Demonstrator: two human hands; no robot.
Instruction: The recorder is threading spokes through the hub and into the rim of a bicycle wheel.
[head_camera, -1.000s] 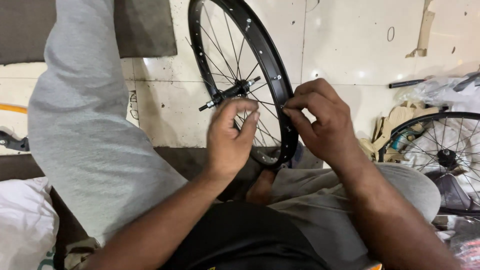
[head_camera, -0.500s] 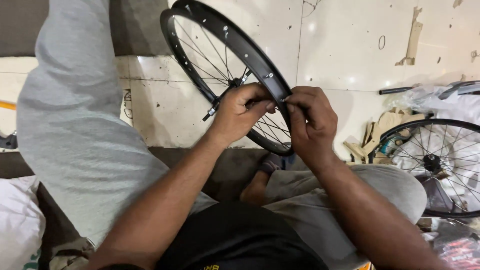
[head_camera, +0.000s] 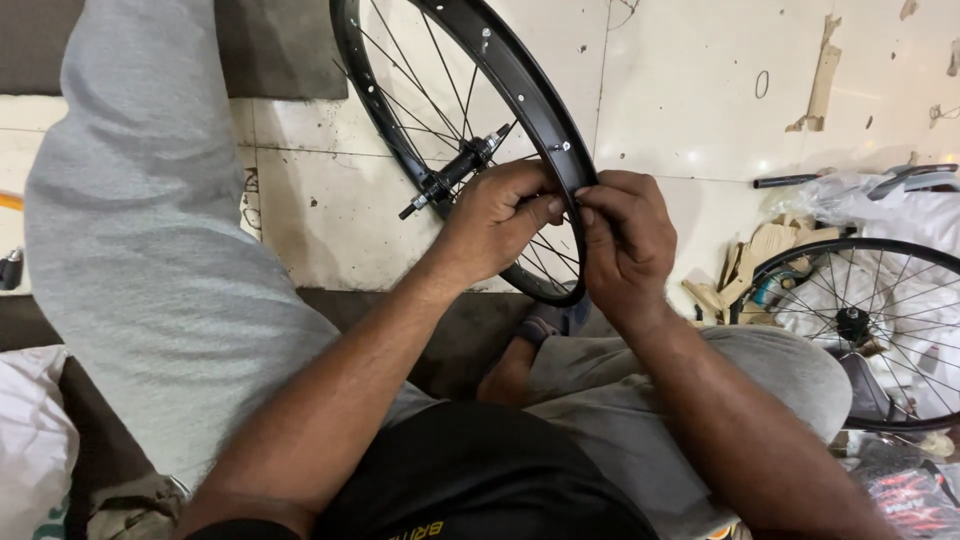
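A black bicycle wheel rim (head_camera: 520, 75) with thin spokes and a metal hub (head_camera: 455, 172) stands upright in front of me, resting by my sandalled foot (head_camera: 545, 325). My left hand (head_camera: 495, 225) reaches between the spokes from the inner side and pinches at the rim. On the outer side, my right hand (head_camera: 625, 240) grips the same stretch of rim, fingertips meeting the left hand's. What the fingertips pinch is too small to see. My raised left knee in grey trousers (head_camera: 150, 230) fills the left of the view.
A second spoked wheel (head_camera: 865, 325) lies at the right beside cardboard scraps (head_camera: 745, 265) and clear plastic wrapping (head_camera: 860, 195). A dark rod (head_camera: 785, 181) lies on the pale tiled floor. White sacking (head_camera: 30, 440) sits at the lower left.
The view has swung, so the wheel now sits higher and more central. My left hand has moved from the spokes to the rim, and both hands have closed together on it.
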